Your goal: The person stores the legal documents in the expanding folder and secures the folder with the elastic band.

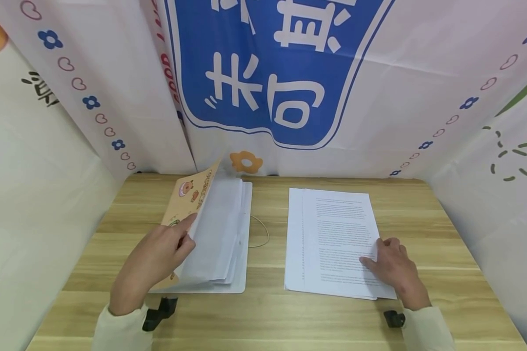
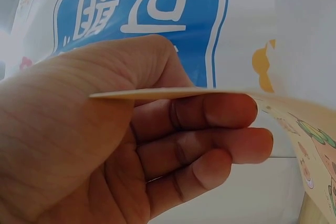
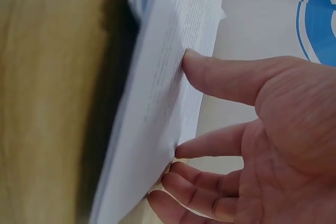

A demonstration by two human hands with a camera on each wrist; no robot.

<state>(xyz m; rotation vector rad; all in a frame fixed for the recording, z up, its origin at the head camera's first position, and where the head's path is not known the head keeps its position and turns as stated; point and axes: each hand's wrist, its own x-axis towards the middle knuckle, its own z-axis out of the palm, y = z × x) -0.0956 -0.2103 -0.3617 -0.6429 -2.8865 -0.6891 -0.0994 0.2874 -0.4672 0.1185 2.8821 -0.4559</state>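
The left hand [image 1: 160, 253] holds up the tan, cartoon-printed cover [image 1: 182, 200] of a folder, tilted upward at the left. In the left wrist view the cover's edge [image 2: 173, 94] lies between the thumb side and the curled fingers of the left hand [image 2: 142, 129]. Loose white sheets [image 1: 217, 229] lie inside the folder. The right hand [image 1: 395, 268] is at the right edge of a stack of printed paper [image 1: 338, 243]. In the right wrist view the thumb of the right hand [image 3: 262, 135] rests on the top printed sheet [image 3: 173, 77], fingertips at its edge.
An elastic cord [image 1: 267, 234] loops out from the folder's right side, between folder and paper stack. The wooden table [image 1: 263, 321] is bordered by a printed cloth [image 1: 421, 97] at the back and sides. A black strap piece sits by each wrist.
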